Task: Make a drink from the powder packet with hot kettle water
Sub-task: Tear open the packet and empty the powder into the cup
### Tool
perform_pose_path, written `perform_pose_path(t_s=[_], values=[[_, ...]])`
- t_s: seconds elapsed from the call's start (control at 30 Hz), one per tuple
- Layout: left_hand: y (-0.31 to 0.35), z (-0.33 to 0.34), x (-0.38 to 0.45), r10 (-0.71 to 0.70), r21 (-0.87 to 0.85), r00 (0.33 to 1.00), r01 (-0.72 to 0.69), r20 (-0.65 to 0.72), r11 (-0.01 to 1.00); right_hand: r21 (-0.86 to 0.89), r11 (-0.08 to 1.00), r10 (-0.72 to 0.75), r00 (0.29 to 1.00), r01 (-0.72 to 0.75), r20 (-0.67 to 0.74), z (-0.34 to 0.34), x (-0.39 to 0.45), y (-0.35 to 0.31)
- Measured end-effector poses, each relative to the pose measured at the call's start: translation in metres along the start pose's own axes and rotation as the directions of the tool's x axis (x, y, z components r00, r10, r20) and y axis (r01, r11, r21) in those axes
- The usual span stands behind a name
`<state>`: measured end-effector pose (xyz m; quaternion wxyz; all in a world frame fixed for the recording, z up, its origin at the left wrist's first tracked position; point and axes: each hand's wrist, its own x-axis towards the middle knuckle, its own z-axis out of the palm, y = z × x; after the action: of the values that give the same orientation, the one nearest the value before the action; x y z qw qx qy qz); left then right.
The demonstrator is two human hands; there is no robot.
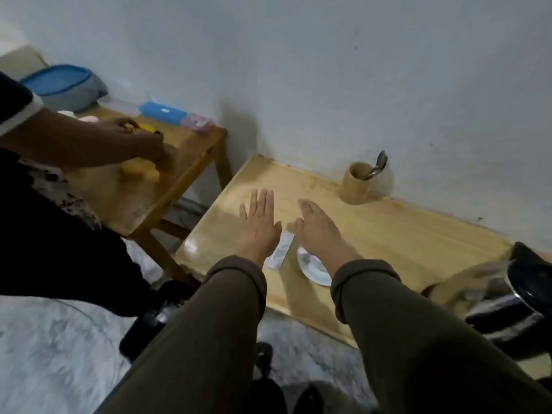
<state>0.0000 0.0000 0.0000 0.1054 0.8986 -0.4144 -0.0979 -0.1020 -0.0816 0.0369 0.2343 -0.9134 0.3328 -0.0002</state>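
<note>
While both hands hover flat and empty over the desk (388,234), nothing is begun. The powder packet (280,251) lies near the front edge between the left hand (260,225) and right hand (319,231), beside a white saucer (313,268). The kettle (525,294) sits at the right edge (blurred). A cup (358,182) with a spoon (378,167) stands by the back edge. Next, I judge: pinch and tear the packet.
</note>
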Motion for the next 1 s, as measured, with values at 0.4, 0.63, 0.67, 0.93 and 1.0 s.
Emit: perform_pose_path(t_s=[0.4, 0.63, 0.67, 0.93, 1.0], values=[[-0.048, 0.052, 0.029, -0.125, -0.041, 0.961, 0.139, 0.247, 0.989, -0.138, 0.973, 0.221, 0.929, -0.187, 0.297, 0.06, 0.067, -0.01], [-0.064, 0.061, 0.047, -0.123, -0.125, 0.932, 0.174, 0.341, 0.977, -0.192, 0.94, 0.325, 0.913, -0.282, 0.248, 0.092, 0.087, -0.008], [-0.066, 0.06, 0.05, -0.116, -0.136, 0.933, 0.171, 0.342, 0.976, -0.21, 0.932, 0.34, 0.914, -0.296, 0.222, 0.093, 0.089, -0.009], [-0.073, 0.058, 0.062, -0.062, -0.16, 0.919, 0.134, 0.39, 0.978, -0.2, 0.895, 0.434, 0.882, -0.398, 0.183, 0.105, 0.101, -0.012], [-0.073, 0.059, 0.063, -0.051, -0.161, 0.92, 0.122, 0.389, 0.979, -0.203, 0.893, 0.438, 0.882, -0.403, 0.176, 0.108, 0.103, -0.012]])
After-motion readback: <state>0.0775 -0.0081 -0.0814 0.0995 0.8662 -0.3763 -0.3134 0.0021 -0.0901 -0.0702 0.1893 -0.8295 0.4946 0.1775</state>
